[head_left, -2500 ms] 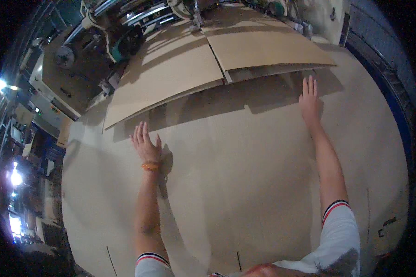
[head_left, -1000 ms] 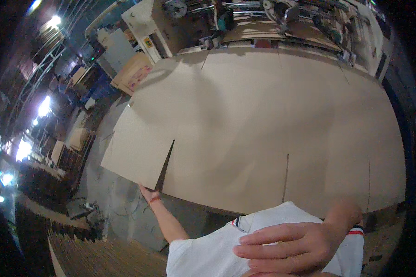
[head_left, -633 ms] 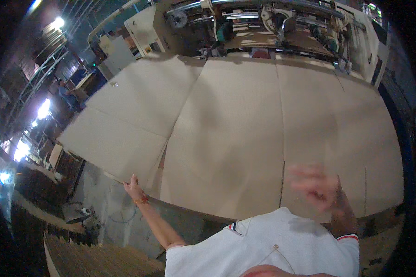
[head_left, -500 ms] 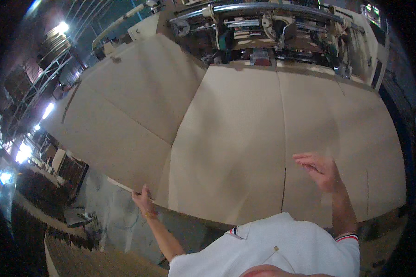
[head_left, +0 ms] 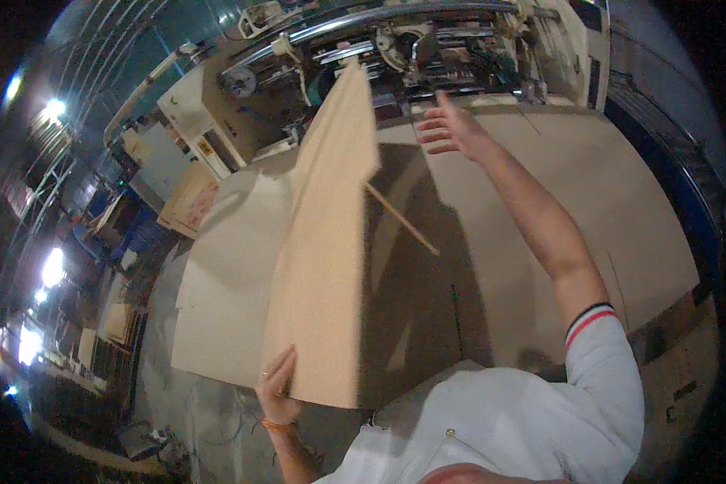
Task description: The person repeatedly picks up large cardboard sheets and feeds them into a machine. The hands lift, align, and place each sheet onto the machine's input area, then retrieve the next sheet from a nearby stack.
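Note:
A large creased sheet of brown cardboard [head_left: 557, 210] lies spread in front of me. Its left portion, a folded-up cardboard panel [head_left: 323, 274], stands steeply raised and casts a shadow to its right. At the panel's near lower corner, my left hand [head_left: 279, 383] grips it, fingers against its left face and thumb hidden. My right hand [head_left: 456, 133] reaches to the far side, above the flat part, with fingers spread and nothing in them. A narrow cardboard strip or flap [head_left: 403, 218] juts from the raised panel. More pale cardboard [head_left: 226, 282] lies to its left.
A machine with metal shafts and wheels [head_left: 395, 52] runs along the far side, just beyond the cardboard. Its pale housing [head_left: 202, 121] stands at far left. Stacked cardboard [head_left: 669, 379] is at the lower right. Grey floor [head_left: 165, 363] shows at left.
The left cardboard panel has swung up and rightward, with my left hand lifting its near edge. My right hand has moved from the near right to the far middle, fingers spreading. The view has shifted.

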{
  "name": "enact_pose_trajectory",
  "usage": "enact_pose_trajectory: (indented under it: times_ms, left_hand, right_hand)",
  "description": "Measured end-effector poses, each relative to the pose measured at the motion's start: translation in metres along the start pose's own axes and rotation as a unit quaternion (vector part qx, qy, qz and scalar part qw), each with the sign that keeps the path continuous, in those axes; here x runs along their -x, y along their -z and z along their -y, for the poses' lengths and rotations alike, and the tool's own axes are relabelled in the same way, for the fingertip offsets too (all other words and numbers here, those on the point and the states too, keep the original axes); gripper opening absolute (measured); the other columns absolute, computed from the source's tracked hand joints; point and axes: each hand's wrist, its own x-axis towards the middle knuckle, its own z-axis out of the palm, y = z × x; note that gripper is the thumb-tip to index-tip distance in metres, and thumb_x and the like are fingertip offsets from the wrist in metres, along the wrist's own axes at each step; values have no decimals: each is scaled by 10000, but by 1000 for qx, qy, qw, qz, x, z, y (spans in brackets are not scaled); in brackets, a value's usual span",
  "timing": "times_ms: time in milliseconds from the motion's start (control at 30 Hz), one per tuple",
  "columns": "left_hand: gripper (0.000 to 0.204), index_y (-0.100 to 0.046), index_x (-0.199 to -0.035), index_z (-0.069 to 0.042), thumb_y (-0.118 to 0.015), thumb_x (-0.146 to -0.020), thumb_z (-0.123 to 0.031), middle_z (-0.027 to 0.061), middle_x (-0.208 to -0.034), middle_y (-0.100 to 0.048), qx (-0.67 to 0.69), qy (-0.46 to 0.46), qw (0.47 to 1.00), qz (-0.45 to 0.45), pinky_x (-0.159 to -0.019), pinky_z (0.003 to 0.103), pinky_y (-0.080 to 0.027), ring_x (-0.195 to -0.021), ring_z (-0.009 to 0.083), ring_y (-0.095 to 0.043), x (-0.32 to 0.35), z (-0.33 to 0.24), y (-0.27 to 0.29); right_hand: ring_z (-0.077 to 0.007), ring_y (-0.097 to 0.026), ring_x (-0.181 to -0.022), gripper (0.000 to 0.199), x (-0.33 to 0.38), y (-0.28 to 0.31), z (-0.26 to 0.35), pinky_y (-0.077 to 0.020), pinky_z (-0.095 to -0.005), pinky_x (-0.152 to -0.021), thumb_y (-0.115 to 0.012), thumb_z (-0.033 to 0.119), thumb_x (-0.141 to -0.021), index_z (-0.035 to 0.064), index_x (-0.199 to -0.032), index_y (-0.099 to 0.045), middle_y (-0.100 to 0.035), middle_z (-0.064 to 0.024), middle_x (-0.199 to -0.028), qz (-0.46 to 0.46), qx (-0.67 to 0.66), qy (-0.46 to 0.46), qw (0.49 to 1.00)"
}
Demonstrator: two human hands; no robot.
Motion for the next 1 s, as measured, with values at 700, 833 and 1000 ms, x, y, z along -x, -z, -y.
enact_pose_trajectory:
  times_ms: [700,833,1000]
  left_hand:
    - [300,-686,-1023,14,-657,-752,-112,190,-1081,-659,-74,-5,997,-22,-943,426,-467,-1043,325,-627,39,13,-72]
    - [301,-705,-977,-2,-611,-824,-243,174,-1035,-674,-29,86,989,-120,-908,432,-489,-981,314,-649,46,33,-65]
    - [499,-631,-1106,39,-440,-927,-387,199,-1011,-671,-116,-37,984,-131,-824,389,-523,-912,298,-663,12,45,-19]
  right_hand:
    - [-246,-570,-983,580,-106,-21,-206,-449,-387,-883,-477,522,-907,24,-1189,-571,-625,-126,-1076,-142,-119,-109,977]
    - [-205,-584,-940,557,-58,-15,-182,-486,-370,-784,-501,532,-900,41,-1146,-589,-637,-101,-1054,-39,-140,-79,986]
    - [-195,-622,-962,471,72,199,-262,-509,-353,-743,-559,402,-891,64,-1218,-569,-649,-86,-1087,-218,246,-2,945]
